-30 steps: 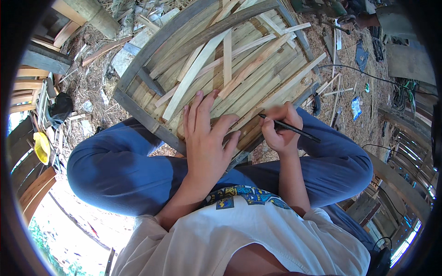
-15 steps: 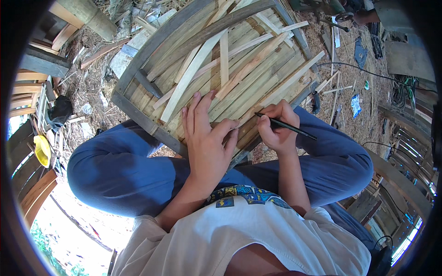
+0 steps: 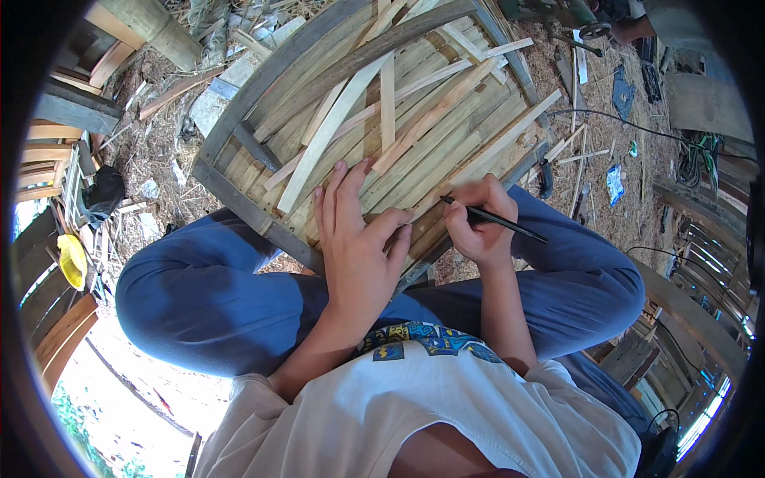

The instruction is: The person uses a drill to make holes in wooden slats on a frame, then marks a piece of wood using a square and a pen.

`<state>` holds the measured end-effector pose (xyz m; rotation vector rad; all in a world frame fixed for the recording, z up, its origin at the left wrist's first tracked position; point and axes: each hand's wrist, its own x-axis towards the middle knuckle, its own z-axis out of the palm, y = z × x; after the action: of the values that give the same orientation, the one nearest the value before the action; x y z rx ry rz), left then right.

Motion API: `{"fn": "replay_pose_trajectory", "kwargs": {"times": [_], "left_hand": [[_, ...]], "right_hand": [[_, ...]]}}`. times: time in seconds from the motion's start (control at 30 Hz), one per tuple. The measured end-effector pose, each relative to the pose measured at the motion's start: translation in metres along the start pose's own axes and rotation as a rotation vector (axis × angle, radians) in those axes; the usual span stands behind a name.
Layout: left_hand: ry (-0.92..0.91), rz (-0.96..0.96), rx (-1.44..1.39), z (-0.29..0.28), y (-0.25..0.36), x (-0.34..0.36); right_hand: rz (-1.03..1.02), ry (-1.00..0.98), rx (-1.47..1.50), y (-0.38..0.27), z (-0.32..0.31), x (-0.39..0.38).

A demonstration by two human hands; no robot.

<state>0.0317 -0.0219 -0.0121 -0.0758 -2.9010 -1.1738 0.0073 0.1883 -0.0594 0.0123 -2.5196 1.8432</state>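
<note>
A wooden panel of side-by-side slats in a dark frame lies across my lap, tilted in view. My left hand rests on the slats with its longer fingers stretched out. Its index finger and thumb bend toward each other at a slat near the panel's close edge. My right hand grips a slim black pencil, its tip against the wood just right of the left hand. Several loose pale strips, among them a thin strip, lie on top of the slats.
Wood shavings and scraps cover the ground. A yellow object lies at the left, and a blue wrapper at the right. A dark cable crosses the right side. Another person's hand shows at the upper right beside a machine.
The fingers of my right hand have shifted slightly around the pencil, blurring a little. My left hand and the panel stay in place.
</note>
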Motion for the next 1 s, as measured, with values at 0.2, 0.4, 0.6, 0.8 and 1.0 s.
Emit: {"fn": "replay_pose_trajectory", "kwargs": {"times": [0.2,0.4,0.6,0.8,1.0], "left_hand": [[0.016,0.007,-0.007,0.0,0.001,0.0],[0.007,-0.001,-0.006,0.001,0.001,0.0],[0.012,0.006,-0.009,0.0,0.001,0.001],[0.008,0.006,-0.014,0.001,0.001,0.001],[0.004,0.005,-0.013,0.0,0.0,0.001]], "right_hand": [[-0.013,0.006,0.026,0.001,0.002,0.001],[-0.013,-0.022,0.024,0.001,-0.003,0.0],[-0.012,-0.079,-0.045,-0.006,-0.005,0.001],[-0.032,-0.006,-0.004,0.003,0.0,0.0],[-0.003,0.006,0.014,-0.001,0.0,0.001]]}}
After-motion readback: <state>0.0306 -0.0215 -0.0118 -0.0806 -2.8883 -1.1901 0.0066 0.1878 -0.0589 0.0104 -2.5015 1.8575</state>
